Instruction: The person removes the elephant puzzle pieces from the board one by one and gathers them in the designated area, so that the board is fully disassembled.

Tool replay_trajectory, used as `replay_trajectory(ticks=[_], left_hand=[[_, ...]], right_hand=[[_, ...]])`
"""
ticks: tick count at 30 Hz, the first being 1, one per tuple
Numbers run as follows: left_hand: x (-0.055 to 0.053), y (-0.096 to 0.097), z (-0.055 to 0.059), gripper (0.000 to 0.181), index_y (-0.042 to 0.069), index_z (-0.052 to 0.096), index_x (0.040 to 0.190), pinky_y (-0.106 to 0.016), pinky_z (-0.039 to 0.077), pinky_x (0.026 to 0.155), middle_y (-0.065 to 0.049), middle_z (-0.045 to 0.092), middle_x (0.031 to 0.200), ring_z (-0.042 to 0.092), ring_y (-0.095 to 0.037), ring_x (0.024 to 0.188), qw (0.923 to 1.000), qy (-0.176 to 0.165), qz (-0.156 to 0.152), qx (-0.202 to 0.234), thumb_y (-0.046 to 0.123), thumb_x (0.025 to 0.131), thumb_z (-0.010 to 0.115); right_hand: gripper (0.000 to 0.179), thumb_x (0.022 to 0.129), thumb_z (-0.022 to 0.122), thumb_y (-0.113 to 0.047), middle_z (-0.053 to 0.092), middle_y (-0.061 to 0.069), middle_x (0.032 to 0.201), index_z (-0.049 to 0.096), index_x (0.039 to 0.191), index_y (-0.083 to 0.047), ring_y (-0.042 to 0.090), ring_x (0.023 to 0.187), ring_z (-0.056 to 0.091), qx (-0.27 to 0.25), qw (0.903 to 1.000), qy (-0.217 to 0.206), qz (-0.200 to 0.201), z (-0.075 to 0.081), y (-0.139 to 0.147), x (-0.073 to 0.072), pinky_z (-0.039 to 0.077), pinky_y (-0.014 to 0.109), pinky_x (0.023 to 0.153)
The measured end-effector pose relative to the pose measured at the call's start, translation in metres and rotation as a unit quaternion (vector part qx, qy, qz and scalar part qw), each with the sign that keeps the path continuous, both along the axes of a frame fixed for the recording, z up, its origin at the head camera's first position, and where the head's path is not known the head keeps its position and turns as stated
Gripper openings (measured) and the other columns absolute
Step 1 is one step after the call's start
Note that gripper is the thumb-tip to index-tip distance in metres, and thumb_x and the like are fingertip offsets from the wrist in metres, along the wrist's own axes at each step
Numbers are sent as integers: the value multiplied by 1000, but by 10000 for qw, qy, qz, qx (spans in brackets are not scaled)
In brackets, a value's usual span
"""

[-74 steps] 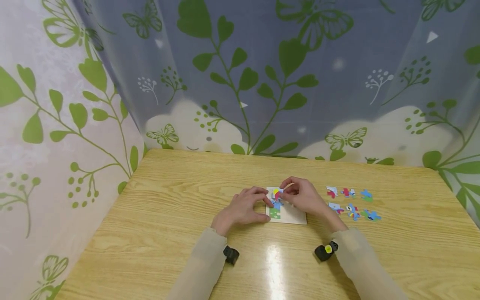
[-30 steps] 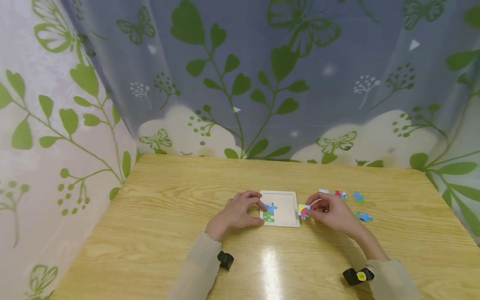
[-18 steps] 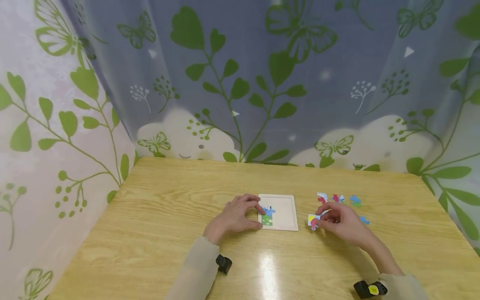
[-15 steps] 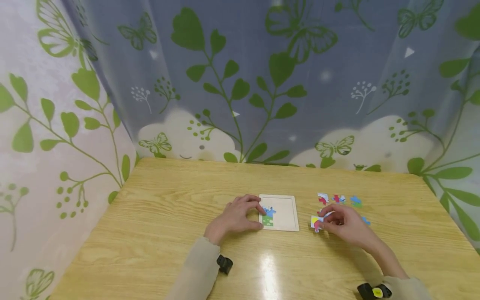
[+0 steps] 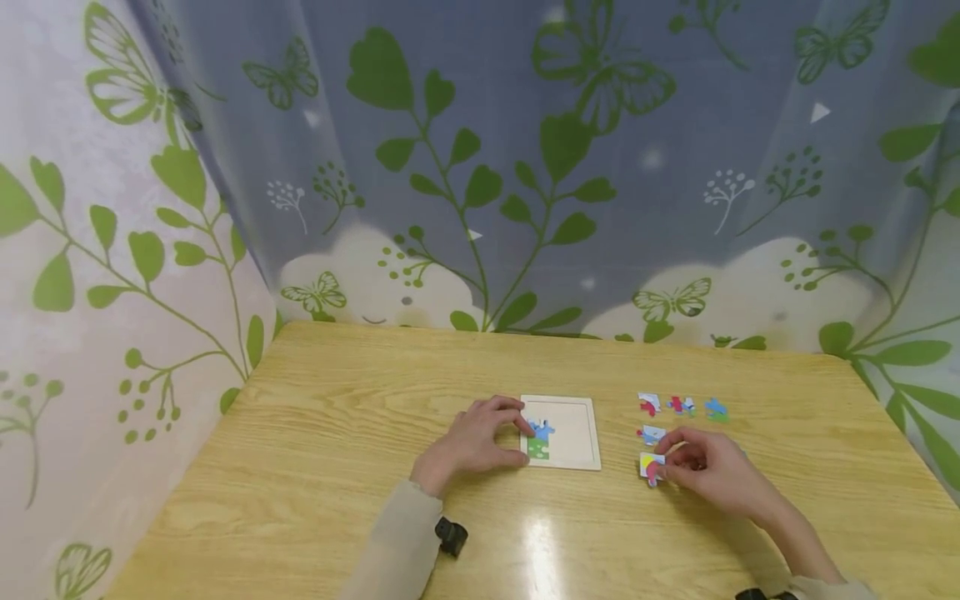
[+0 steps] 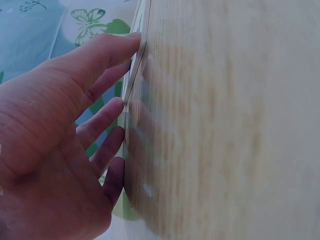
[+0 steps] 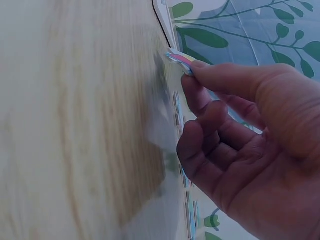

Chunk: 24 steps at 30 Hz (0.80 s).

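Note:
My right hand (image 5: pixel 720 473) pinches a puzzle piece (image 5: pixel 650 465) between thumb and forefinger, right of the wooden puzzle tray (image 5: pixel 597 433). The piece is white and yellow with a pink-red part; the right wrist view shows it edge-on at the fingertips, tilted close over the table. My left hand (image 5: pixel 474 440) rests at the tray's left side, its thumb at the near left corner and a fingertip over the inside. In the left wrist view its fingers reach loosely to the tray's edge. Joined blue and green pieces (image 5: pixel 538 442) lie along the tray's left side, partly covered by the forefinger.
Beyond my right hand a red-and-white piece (image 5: pixel 649 404), a red piece (image 5: pixel 681 405) and a blue-green piece (image 5: pixel 716 409) lie in a row. A pale blue piece (image 5: pixel 651 435) lies nearer, beside my fingers. A patterned curtain (image 5: pixel 465 250) hangs along the wooden table's (image 5: pixel 360 392) far edge.
My right hand has lifted the yellow-and-red puzzle piece from the tray's upper left and carried it to the right, then nearer me. My left hand has stayed at the tray.

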<state>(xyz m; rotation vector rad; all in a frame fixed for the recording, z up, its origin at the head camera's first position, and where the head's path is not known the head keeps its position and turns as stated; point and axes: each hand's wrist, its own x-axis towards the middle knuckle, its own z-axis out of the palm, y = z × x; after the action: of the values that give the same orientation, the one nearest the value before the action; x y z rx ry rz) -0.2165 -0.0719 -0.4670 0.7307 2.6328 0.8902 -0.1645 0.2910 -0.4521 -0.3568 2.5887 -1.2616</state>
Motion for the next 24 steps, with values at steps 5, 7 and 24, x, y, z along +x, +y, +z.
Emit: replay_trajectory(ticks=[5,7,24], left_hand=[[1,0,0,27,27,72,116,-65,29,114,1,46,157,38,-35,145,10000,-12,26,-12,34,89,76],[1,0,1,27,27,72,116,-64,29,114,1,46,157,38,-35,145,10000,-26,34,-23,34,90,76],[2,0,4,27,27,72,116,-64,29,113,1,46,157,38,-36,146,10000,-58,40,-27,34,90,75]], right_hand=[[24,96,72,-19,73,5,87,64,111,-3,7,68,60,-12,9999,19,106,-2,3,3,49,26,59],[25,95,73,-20,74,5,88,64,112,-3,7,69,62,9,9999,23,132,-2,5,3,49,26,60],[24,95,72,-15,75,2,91,67,115,-3,3,76,65,413,9991,-37,77,-4,8,1,50,23,66]])
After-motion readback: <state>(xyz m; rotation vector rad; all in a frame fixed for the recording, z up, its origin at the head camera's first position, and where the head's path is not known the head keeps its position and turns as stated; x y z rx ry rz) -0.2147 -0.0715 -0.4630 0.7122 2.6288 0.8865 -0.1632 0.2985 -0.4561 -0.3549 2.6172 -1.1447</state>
